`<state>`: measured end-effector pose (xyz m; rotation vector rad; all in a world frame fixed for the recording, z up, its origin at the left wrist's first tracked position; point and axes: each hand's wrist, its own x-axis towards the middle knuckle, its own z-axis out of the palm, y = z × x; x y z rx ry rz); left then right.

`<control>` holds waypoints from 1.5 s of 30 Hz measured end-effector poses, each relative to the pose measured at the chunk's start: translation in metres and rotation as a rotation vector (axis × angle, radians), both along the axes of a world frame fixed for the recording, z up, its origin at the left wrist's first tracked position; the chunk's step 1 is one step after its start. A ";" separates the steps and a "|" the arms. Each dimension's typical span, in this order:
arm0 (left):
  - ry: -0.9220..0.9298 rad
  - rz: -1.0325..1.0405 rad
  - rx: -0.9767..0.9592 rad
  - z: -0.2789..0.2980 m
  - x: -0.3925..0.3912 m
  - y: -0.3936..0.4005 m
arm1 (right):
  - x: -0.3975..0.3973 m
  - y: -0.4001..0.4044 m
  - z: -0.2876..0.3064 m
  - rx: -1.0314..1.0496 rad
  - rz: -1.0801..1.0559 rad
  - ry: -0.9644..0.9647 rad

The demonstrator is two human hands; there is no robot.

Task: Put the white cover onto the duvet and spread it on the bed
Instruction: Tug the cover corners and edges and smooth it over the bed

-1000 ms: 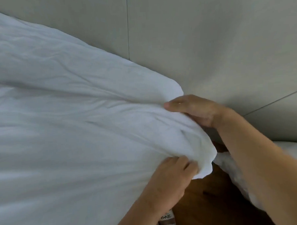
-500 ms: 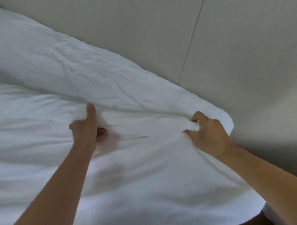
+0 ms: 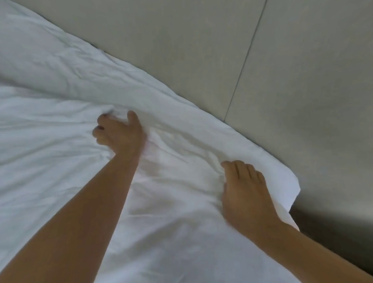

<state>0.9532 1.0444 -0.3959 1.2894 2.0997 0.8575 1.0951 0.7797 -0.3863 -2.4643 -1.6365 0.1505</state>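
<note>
The white duvet cover (image 3: 54,168) with the duvet inside fills the left and middle of the head view, wrinkled, its edge running diagonally along the wall. Its corner (image 3: 290,186) lies at the right, flat and pointed. My left hand (image 3: 119,133) sits in the middle of the cover, fingers curled and thumb out, pinching a bunch of fabric. My right hand (image 3: 245,192) rests flat on the cover near the corner, fingers fairly straight and pressing down.
A grey-beige panelled wall (image 3: 263,52) with a thin seam rises right behind the cover's edge. A dark gap (image 3: 334,231) lies beyond the corner at the lower right.
My right hand has let go of the bunched fabric and now lies flat nearer the corner. My left hand has moved right and closed on a fold. The cover looks more spread.
</note>
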 end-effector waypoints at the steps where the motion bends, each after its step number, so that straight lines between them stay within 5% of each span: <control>1: -0.014 0.146 0.023 -0.003 -0.004 0.002 | -0.008 0.004 0.000 0.005 0.031 0.042; 4: -0.117 0.328 -0.113 0.004 -0.010 0.027 | -0.029 0.040 -0.003 0.002 0.017 0.011; 9: 0.014 -0.061 -0.280 0.026 -0.037 0.078 | -0.034 0.094 -0.018 -0.134 0.047 0.105; 13: 0.375 -0.075 -0.069 0.054 -0.001 0.112 | -0.002 0.089 -0.008 -0.147 0.096 0.331; 17: 0.347 -0.306 -0.006 0.026 0.013 0.104 | 0.016 0.092 -0.015 -0.073 0.044 0.210; 22: 0.289 -0.676 -0.059 -0.027 0.002 0.030 | 0.010 0.090 -0.019 -0.165 -0.012 0.260; 26: 0.462 -1.144 0.226 -0.022 0.002 -0.110 | 0.031 -0.017 0.010 -0.198 -0.220 -0.020; 28: 0.529 -1.511 0.415 -0.022 0.011 -0.167 | 0.039 -0.081 0.019 -0.300 -0.497 0.192; 32: 0.649 -1.743 0.514 -0.023 0.048 -0.206 | 0.029 -0.159 0.007 -0.193 -0.799 1.194; 34: 0.695 -1.758 0.477 -0.023 0.063 -0.208 | 0.022 -0.172 -0.005 -0.052 -0.824 1.320; 39: 0.746 -1.816 0.391 0.009 0.079 -0.187 | 0.023 -0.167 0.013 0.022 -0.729 1.283; 42: 0.510 -1.785 0.465 0.035 0.076 -0.180 | 0.041 -0.167 0.047 0.146 -0.539 1.316; 45: 0.192 -1.762 0.417 0.055 0.065 -0.182 | 0.057 -0.163 0.061 0.124 -0.411 1.676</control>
